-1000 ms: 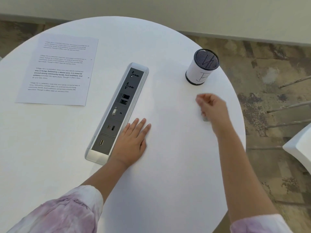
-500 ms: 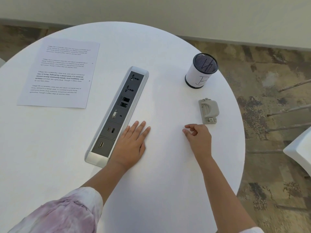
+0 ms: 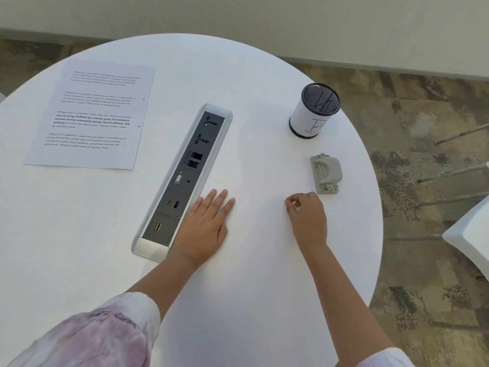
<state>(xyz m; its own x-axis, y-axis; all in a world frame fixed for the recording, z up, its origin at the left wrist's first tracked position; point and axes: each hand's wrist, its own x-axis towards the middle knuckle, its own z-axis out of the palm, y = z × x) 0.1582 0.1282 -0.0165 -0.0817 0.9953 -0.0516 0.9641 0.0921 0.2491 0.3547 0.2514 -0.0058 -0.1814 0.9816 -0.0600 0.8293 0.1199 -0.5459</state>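
Observation:
A small grey hole punch (image 3: 326, 173) lies on the round white table (image 3: 251, 300) near its right edge. Just below and left of it, my right hand (image 3: 308, 218) rests on the tabletop with loosely curled fingers, holding nothing and not touching the punch. My left hand (image 3: 203, 229) lies flat on the table with straight fingers, beside the lower end of the socket panel (image 3: 185, 176). A printed sheet of paper (image 3: 92, 115) lies at the far left.
A black mesh pen cup (image 3: 313, 112) wrapped in white paper marked "B" stands behind the punch, close to the table's right edge. The long grey socket panel runs diagonally across the table's middle. A white chair (image 3: 471, 239) stands at the right over patterned carpet.
My right hand let go of the hole punch, leaving it on the table, and drew back toward me. My left hand stayed flat in place.

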